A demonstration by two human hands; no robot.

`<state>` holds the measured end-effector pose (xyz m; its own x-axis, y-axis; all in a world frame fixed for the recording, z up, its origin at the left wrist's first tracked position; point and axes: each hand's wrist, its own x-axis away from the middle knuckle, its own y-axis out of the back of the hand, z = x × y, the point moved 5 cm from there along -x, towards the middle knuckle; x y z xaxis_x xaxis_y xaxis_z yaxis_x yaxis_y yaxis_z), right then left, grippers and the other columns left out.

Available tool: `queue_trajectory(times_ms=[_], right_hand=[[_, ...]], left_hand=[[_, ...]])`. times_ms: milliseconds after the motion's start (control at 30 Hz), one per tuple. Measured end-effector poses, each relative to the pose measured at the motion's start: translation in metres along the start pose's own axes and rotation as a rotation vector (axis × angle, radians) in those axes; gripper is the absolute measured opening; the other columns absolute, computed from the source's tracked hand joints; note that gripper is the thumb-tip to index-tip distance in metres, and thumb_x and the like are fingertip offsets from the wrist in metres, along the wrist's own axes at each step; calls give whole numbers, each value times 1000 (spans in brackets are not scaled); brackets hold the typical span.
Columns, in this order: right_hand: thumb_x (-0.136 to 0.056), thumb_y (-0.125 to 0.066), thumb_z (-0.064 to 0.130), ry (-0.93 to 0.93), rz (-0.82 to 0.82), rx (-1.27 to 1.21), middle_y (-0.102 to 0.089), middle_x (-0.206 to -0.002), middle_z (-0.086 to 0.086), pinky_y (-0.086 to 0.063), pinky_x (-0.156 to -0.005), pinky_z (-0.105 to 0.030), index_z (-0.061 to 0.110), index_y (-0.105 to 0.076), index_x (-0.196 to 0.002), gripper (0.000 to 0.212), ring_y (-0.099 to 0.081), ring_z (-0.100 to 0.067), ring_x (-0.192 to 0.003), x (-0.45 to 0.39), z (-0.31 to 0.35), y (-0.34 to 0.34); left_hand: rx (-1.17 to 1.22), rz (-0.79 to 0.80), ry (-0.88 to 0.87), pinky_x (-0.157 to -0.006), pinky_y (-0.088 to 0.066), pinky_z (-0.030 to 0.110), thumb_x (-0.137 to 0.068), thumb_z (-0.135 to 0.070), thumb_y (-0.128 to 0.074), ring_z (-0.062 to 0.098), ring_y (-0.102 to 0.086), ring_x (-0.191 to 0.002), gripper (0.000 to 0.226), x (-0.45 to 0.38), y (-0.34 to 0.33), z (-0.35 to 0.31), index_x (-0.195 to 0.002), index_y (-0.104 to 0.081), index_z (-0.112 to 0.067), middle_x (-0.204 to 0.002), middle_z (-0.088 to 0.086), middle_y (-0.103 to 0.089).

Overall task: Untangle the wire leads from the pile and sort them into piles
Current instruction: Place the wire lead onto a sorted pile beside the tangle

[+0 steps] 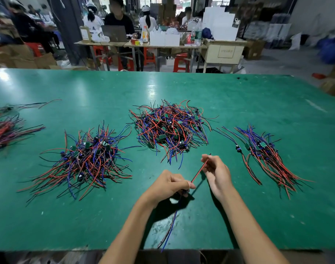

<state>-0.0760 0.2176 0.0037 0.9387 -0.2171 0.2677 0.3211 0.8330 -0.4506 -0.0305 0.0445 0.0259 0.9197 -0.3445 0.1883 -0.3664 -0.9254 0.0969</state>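
Red-and-black paired lead [199, 169] spans the gap between both hands, held just above the green table [277, 216]. From below the left hand, its blue and dark tails [171, 227] trail back toward the near table edge, limp.

Handling, judged: very light, thin, soft-insulated wire; bends freely, carries no load, and springs back slightly. Likely snags on neighbours rather than slides. Small green boards show in the heaps, so leads probably end in solder joints; better to take hold on the insulated run near the board, not yank by a bare tip.

Left hand [168, 184]: fingers curled, thumb and forefinger pinching the lead at its lower end, with something dark, blurred, tucked under the palm. Forearm comes in from the lower centre, wrist low over the table.

Right hand [217, 171]: palm turned inward, fingertips pinching the upper end of the same lead, whose tip pokes out past the fingers. Forearm enters from the lower right. The two hands are near each other, with the wire straight and taut between them.

Further out: sorted pile [267, 155] to the right, leads lying roughly parallel. Left heap [86, 159] and central tangled pile [170, 128] are both knotted, red, blue and black mixed. More bundles [4, 128] at the far left edge, blurred.

Beyond the table: seated people at benches [163, 45], red stools, cartons.
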Motion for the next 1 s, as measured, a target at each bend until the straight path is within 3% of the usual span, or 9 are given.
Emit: queue_trajectory(times_ms=[100, 167, 333, 433, 500, 600, 700, 767, 1000], right_hand=[[-101, -54, 13, 19, 50, 31, -70, -73, -1, -47, -68, -21, 7, -73, -88, 24, -57, -11, -69, -1, 2, 1], [-104, -55, 25, 82, 142, 161, -70, -77, -1, -48, -64, -17, 8, -77, -94, 29, -57, -8, -66, 4, 3, -4], [-87, -74, 37, 171, 427, 489, -75, -83, 4, -46, -63, -12, 26, -82, -95, 16, -59, -3, -68, 24, -1, -20], [-85, -77, 46, 169, 504, 557, -77, -87, -2, -48, -66, -13, 22, -81, -95, 26, -65, -6, -76, 30, 1, -26], [-86, -77, 46, 175, 513, 566, -77, -86, -5, -51, -66, -17, 19, -80, -91, 27, -66, -10, -76, 31, 2, -26], [-86, -74, 40, 197, 449, 547, -75, -82, -5, -50, -64, -17, 15, -78, -85, 25, -62, -10, -69, 28, 1, -22], [-88, -72, 32, 143, 264, 356, -75, -83, -6, -53, -65, -16, 9, -72, -88, 23, -66, -9, -70, 17, 3, -10], [-87, -72, 27, 85, 203, 214, -74, -81, -6, -53, -62, -15, 8, -68, -90, 20, -68, -8, -69, 13, 3, -4], [-97, -64, 21, 43, 208, 120, -78, -90, -3, -52, -64, -12, 10, -67, -104, 14, -65, -2, -68, 7, -1, 1]], left_hand=[[43, -59, -8, -74, -50, 28, -88, -5, -71, 18, -63, -67, 11, 1, 1, 1, -83, -81, -3, -76, 15, -71], [147, -139, -6, -72, -55, 26, -90, -2, -66, 18, -66, -64, 19, 0, 5, 5, -81, -82, -9, -75, 15, -72], [272, -196, 13, -86, -59, 36, -96, -5, -62, 16, -68, -65, 19, -5, 11, 11, -91, -80, -1, -77, 9, -71], [324, -172, 19, -84, -59, 32, -97, -15, -64, 15, -66, -66, 24, -6, 12, 12, -99, -76, 5, -80, 11, -70], [349, -147, 32, -78, -59, 24, -96, -23, -64, 16, -67, -66, 29, -6, 12, 12, -99, -77, 2, -79, 9, -72], [359, -95, 32, -81, -58, 23, -98, -30, -60, 19, -69, -72, 37, -4, 11, 10, -106, -73, 3, -85, 11, -73], [283, -53, -11, -86, -56, 27, -93, -17, -69, 18, -70, -80, 30, -1, 11, 8, -119, -69, -3, -90, 9, -72], [248, -52, -27, -82, -56, 24, -90, -7, -72, 15, -71, -79, 29, 0, 11, 9, -120, -70, -7, -90, 8, -72], [252, -246, -81, -69, -54, 18, -84, -1, -77, 13, -70, -68, 20, 3, 14, 10, -105, -77, -1, -78, 10, -73]])
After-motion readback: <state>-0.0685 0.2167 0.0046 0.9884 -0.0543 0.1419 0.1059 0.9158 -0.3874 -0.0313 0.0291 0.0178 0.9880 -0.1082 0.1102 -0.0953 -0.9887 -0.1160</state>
